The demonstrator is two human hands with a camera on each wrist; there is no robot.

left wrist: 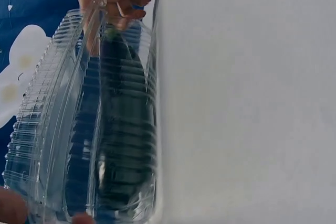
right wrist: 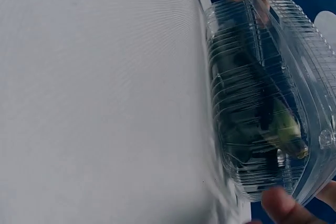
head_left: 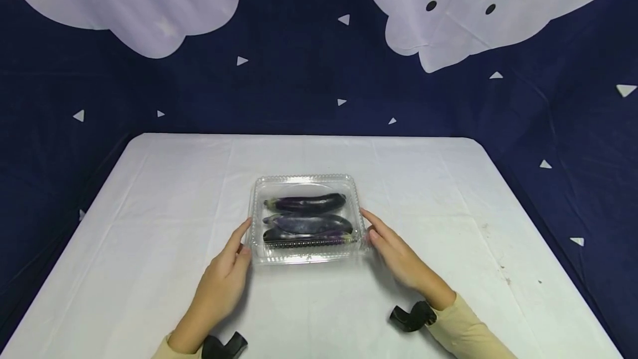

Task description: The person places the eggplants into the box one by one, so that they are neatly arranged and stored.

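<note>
A clear plastic clamshell box (head_left: pixel 309 256) sits on the white table, its lid apparently down. Inside lie three dark purple eggplants (head_left: pixel 306 204), side by side with their stems to the left. My left hand (head_left: pixel 221 281) touches the box's left side, fingers stretched forward and thumb near the front corner. On the opposite side my right hand (head_left: pixel 401 256) rests its fingertips against the wall. The ribbed side of the box (left wrist: pixel 126 145) fills part of the left wrist view, with an eggplant showing through. In the right wrist view, a thumb (right wrist: pixel 281 203) meets the box's end.
A white cloth covers the table (head_left: pixel 149 237), which has rounded far corners. Behind it hangs a dark blue curtain (head_left: pixel 299 87) with white clouds and triangles. Black bands (head_left: pixel 413 316) are on both wrists. Small dark specks mark the cloth at the right.
</note>
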